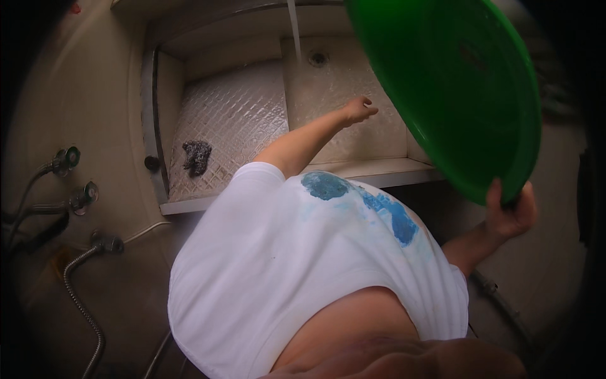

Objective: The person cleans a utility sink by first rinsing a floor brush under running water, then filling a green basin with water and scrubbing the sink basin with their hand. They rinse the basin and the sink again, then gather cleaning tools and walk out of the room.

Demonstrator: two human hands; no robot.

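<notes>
A large green plastic basin (pixel 454 94) is tilted up on its side over the right part of the sink. My right hand (pixel 511 211) grips its lower rim. My left hand (pixel 361 110) reaches over the wet sink bowl (pixel 341 137), its fingers partly curled and apart, with nothing seen in them. A thin stream of water (pixel 294 28) falls near the round drain (pixel 318 58). On the ribbed draining surface (pixel 236 104) at the left lies a dark metallic scouring pad (pixel 197 157).
At the left wall are several valves, including one (pixel 66 161) with a hose attached. A flexible metal hose (pixel 78 303) hangs below them. The sink's front edge (pixel 397 179) runs close before my body. A grey pipe (pixel 504 303) is low at the right.
</notes>
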